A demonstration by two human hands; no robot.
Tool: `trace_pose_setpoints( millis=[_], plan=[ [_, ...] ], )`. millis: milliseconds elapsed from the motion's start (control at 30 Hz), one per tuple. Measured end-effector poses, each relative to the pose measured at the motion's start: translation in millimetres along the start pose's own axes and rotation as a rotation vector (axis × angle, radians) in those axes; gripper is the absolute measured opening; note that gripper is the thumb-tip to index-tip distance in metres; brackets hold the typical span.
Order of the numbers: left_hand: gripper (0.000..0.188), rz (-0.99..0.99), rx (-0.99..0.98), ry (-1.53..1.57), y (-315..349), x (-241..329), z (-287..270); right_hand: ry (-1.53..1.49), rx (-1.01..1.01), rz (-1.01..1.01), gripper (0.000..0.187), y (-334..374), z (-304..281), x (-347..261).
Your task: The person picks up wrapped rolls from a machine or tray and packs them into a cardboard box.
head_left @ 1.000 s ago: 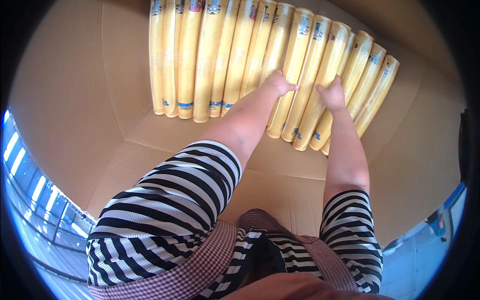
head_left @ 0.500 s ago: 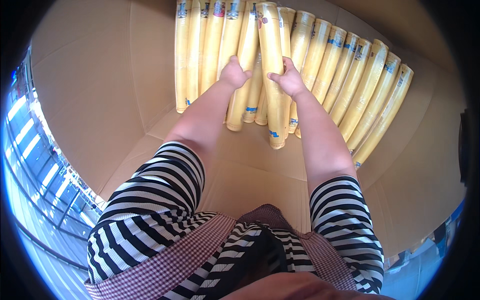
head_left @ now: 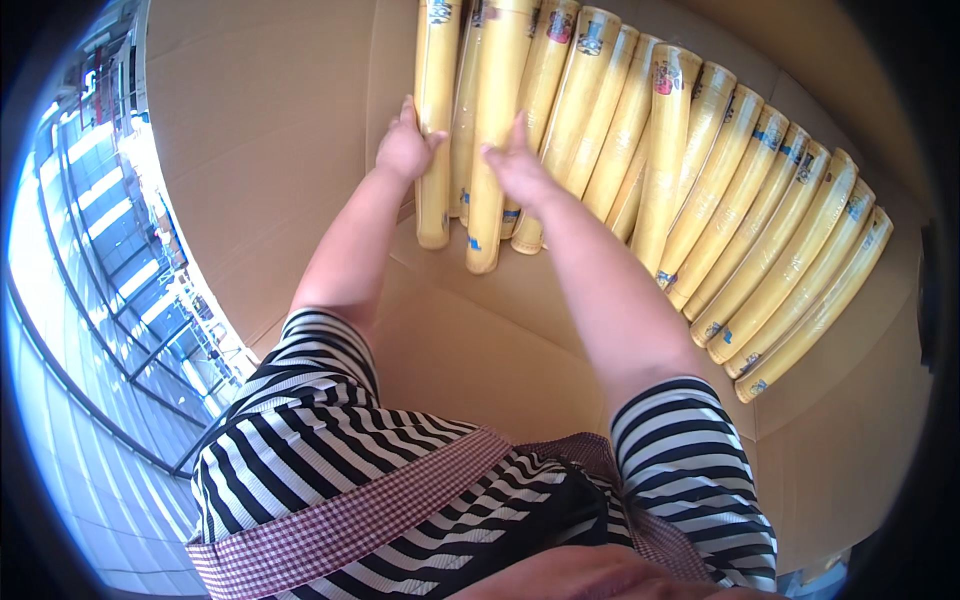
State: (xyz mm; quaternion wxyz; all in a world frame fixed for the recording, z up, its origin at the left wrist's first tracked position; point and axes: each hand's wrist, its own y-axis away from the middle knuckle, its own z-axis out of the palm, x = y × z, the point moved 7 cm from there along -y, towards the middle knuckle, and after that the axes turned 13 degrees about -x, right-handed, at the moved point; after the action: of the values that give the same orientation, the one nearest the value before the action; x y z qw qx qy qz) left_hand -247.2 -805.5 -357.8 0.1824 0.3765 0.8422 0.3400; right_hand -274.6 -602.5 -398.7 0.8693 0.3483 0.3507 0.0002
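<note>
Yellow tubes (head_left: 640,170) in row, flat in cardboard box (head_left: 270,150) | L hand (head_left: 405,148) cupped on leftmost tube (head_left: 436,130) | R hand (head_left: 515,165) fingers spread, pressing next tube (head_left: 493,130) | step: squaring left end of row | next: judge needs nudging ends flush.

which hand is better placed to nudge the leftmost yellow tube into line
Left. The left hand already rests against the leftmost yellow tube at the row's end; the right hand lies on the next tube over.
</note>
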Motion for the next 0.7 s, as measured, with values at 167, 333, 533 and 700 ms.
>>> trace_pose_setpoints(
  millis=[167, 333, 533, 700],
  plan=[
    [0.062, 0.249, 0.265, -0.200, 18.4, 46.8, 16.8, -0.080, -0.436, 0.154, 0.084, -6.1, 60.3, 92.5],
    [0.070, 0.618, 0.209, -0.499, 28.0, 95.3, 82.3, -0.017, -0.143, -0.065, 0.051, 13.0, 7.6, 141.8],
    [0.075, 0.254, 0.104, -0.359, 12.5, 50.2, 85.7, 1.029, 1.155, -0.423, 0.049, 154.1, -147.3, 41.7],
    [0.057, 0.315, 0.177, -0.376, 4.0, -31.9, 81.1, 0.828, 0.750, 0.345, 0.067, 134.7, -212.8, 98.5]
  ],
)
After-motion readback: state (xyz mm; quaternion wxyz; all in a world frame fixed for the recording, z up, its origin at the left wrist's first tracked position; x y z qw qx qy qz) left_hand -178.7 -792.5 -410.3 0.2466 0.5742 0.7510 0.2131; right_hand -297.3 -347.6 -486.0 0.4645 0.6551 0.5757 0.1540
